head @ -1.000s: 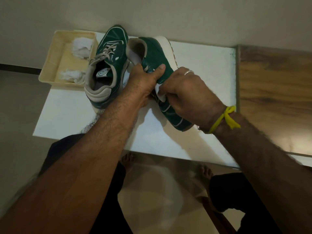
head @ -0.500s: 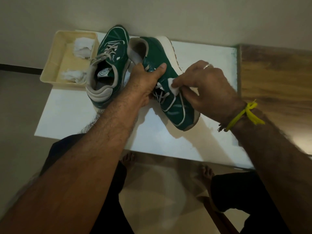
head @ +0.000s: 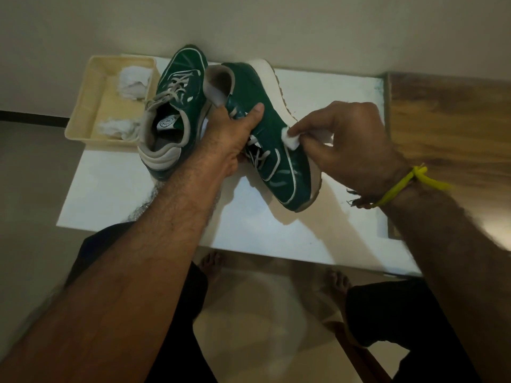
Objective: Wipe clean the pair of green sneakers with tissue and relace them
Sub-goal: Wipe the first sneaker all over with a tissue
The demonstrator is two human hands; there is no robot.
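Head view: the left hand (head: 232,134) grips the tilted sneaker (head: 273,139) at its collar above the worktop (head: 318,230); the right hand (head: 345,145) pinches a tissue (head: 290,138) against its side. Short strokes toward the toe, firm hold; remaining dirt probably hides in glare.

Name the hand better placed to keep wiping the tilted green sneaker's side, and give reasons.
Right. The right hand already pinches the white tissue wad against the tilted green sneaker by its white sole. The left hand grips that sneaker at the collar, steadying it.
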